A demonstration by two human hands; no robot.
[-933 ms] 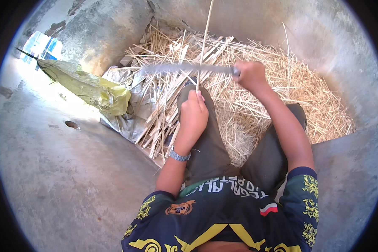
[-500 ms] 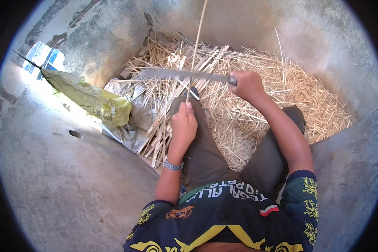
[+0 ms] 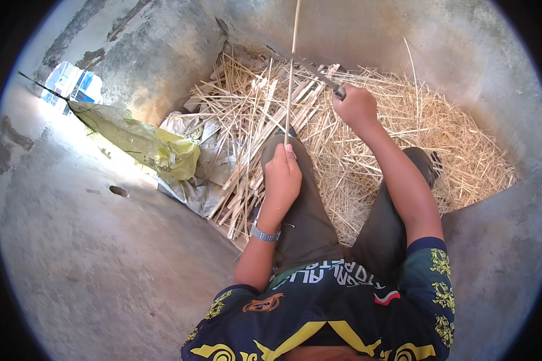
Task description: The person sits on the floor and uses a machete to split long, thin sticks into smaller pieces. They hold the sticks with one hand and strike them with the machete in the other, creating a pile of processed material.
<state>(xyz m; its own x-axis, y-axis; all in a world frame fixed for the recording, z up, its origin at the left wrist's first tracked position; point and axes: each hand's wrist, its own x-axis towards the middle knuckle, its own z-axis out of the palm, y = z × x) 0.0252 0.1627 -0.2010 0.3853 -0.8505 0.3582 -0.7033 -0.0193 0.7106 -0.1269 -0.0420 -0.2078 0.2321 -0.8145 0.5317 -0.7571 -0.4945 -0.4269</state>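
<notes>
My left hand (image 3: 282, 179) is closed round the near end of a long thin wooden stick (image 3: 291, 90), resting above my left thigh. The stick stands up and away from me, past the top of the picture. In my right hand (image 3: 356, 109) is a knife (image 3: 323, 77), gripped by its handle, whose end shows beside my fist. Its long grey blade points to the far left and crosses the stick well beyond my left hand. Whether the edge touches the stick I cannot tell; the blade's tip is thin and faint against the wall.
A heap of pale shavings (image 3: 391, 174) fills the corner around my legs, with flat split strips (image 3: 247, 186) at its left. Grey concrete walls (image 3: 439, 36) rise behind. A yellowish sack (image 3: 144, 141) hangs over a ledge (image 3: 96, 240) with a small hole (image 3: 119, 191).
My right hand has risen slightly, swinging the knife from nearly level to a slant farther up the stick. My left hand keeps its hold; the whole view has shifted a little.
</notes>
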